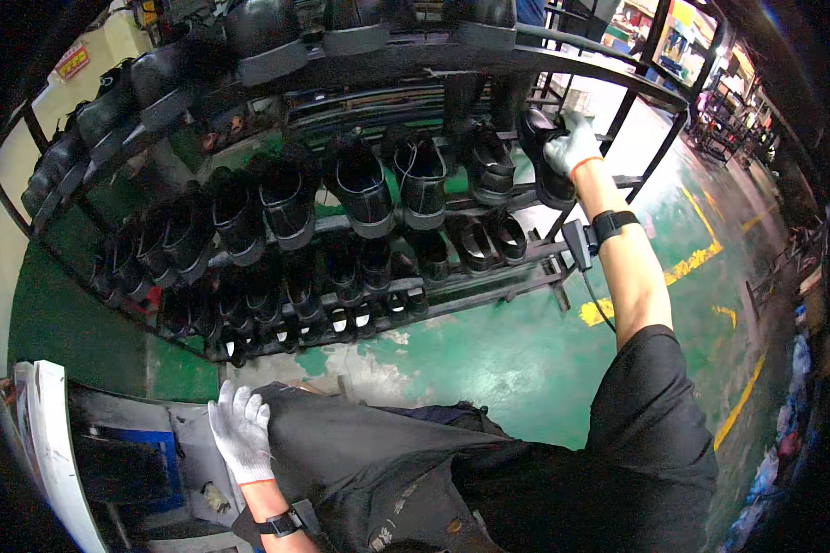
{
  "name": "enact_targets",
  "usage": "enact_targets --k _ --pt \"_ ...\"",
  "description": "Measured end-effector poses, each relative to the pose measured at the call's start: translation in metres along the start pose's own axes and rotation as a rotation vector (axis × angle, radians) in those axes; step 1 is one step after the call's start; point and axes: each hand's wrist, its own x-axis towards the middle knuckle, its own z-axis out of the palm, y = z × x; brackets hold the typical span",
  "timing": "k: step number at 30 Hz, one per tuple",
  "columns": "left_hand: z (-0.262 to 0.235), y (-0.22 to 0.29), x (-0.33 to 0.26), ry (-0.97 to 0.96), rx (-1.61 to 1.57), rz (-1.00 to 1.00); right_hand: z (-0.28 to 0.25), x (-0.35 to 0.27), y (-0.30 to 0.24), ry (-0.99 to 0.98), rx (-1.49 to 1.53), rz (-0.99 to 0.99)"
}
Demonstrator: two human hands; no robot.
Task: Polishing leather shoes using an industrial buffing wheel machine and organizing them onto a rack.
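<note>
My right hand (575, 144), in a white knit glove with an orange cuff, reaches out to the right end of a rack's middle tier. Its fingers close round the side of a black shoe (546, 175) there; the fingertips are partly hidden. To the left of that shoe stand another black shoe (489, 166) and a laced black shoe (421, 180), with a row of similar ones beyond. My left hand (240, 429), gloved alike, lies flat with its fingers stretched out on the edge of a grey machine surface (194, 452). Nothing is held in it.
The black metal rack (618, 69) carries several tiers of black shoes. A white panel (57, 452) stands at the lower left beside a blue-framed opening (168, 461). The green floor (489, 369) has a yellow line (696, 263) at the right. Other equipment stands far right.
</note>
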Motion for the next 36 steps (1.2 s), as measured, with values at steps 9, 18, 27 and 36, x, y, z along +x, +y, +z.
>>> enact_targets --k 9,18,27,36 --pt "0.002 -0.010 0.007 0.085 0.049 0.016 -0.072 -0.080 0.074 -0.162 -0.858 -0.462" --pt "0.023 -0.031 0.021 0.065 0.103 -0.058 -0.238 -0.019 0.168 -0.301 -2.234 -0.816" --pt "0.003 -0.032 0.013 0.096 0.012 -0.038 -0.261 -0.059 0.200 -0.177 -2.540 0.095" --pt "-0.019 -0.027 -0.006 0.016 -0.150 -0.040 -0.137 -0.246 0.237 -0.144 -0.771 0.866"
